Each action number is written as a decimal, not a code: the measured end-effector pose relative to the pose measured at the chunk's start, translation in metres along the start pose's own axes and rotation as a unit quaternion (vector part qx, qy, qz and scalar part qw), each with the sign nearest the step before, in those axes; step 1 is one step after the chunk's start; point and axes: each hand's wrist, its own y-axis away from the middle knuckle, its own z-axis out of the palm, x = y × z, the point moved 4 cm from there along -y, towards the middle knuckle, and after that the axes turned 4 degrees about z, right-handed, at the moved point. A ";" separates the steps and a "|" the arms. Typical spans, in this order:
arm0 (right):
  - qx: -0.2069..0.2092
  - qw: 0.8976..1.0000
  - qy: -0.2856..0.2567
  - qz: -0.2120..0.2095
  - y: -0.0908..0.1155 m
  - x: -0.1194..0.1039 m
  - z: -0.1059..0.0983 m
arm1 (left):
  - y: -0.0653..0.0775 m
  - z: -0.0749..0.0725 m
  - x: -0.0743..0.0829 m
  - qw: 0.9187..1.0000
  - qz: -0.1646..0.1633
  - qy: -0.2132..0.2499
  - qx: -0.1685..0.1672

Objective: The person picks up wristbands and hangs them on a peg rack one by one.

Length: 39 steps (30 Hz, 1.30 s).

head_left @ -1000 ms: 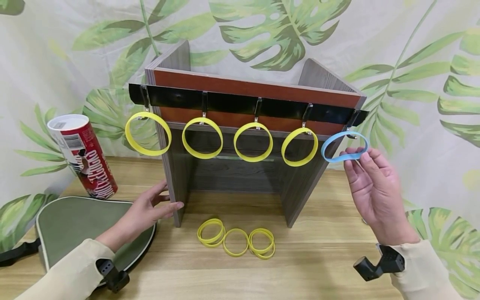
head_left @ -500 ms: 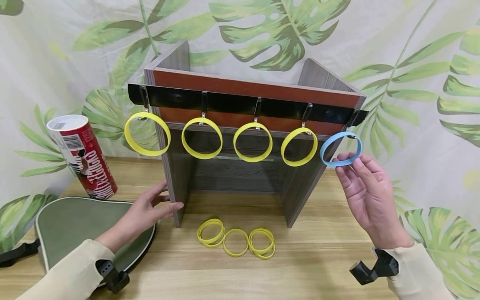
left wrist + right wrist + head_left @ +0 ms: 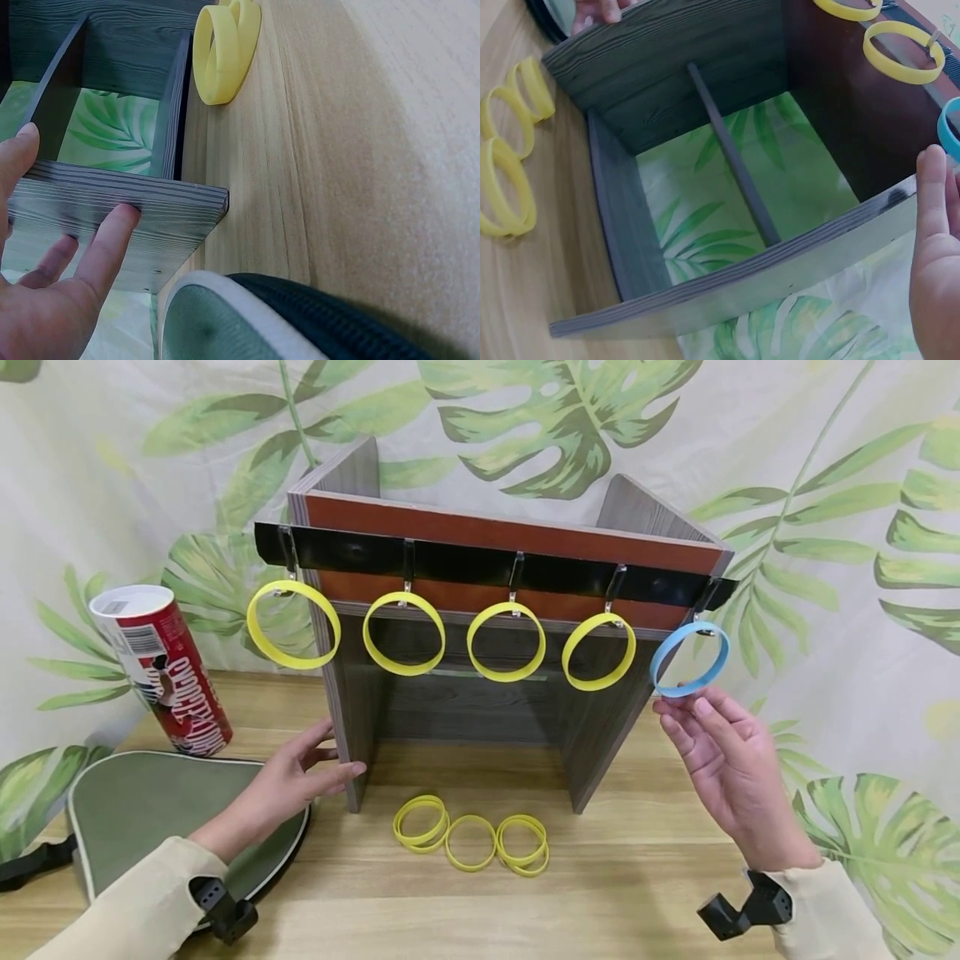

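Note:
A blue silicone wristband [image 3: 691, 660] hangs round from the rightmost hook of the black strip [image 3: 465, 560]. At its lower edge are the fingertips of my right hand [image 3: 738, 768], thumb and fingers loosely apart; in the right wrist view one finger stands straight beside the blue band [image 3: 948, 129]. Yellow wristbands, the nearest a yellow band [image 3: 599, 652], hang on the other hooks. My left hand [image 3: 303, 777] holds the front edge of the left side panel [image 3: 127, 187] of the grey wooden stand [image 3: 611, 727], thumb on the inner side, fingers on the outer.
Several loose yellow wristbands [image 3: 470, 843] lie on the wooden table [image 3: 420, 918] before the stand. A red and white canister [image 3: 168, 672] stands at the left, behind a green pouch [image 3: 150, 810] lying under my left forearm. A leaf-patterned cloth [image 3: 540, 418] hangs behind.
My right hand has moved left and down to the band's bottom. The blue band, earlier pinched and bent at its lower side, has become round. My left hand stays in place.

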 end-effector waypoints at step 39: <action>-0.077 0.797 0.483 0.354 -0.043 0.230 0.026 | -0.002 -0.001 0.003 1.000 -0.004 -0.002 0.001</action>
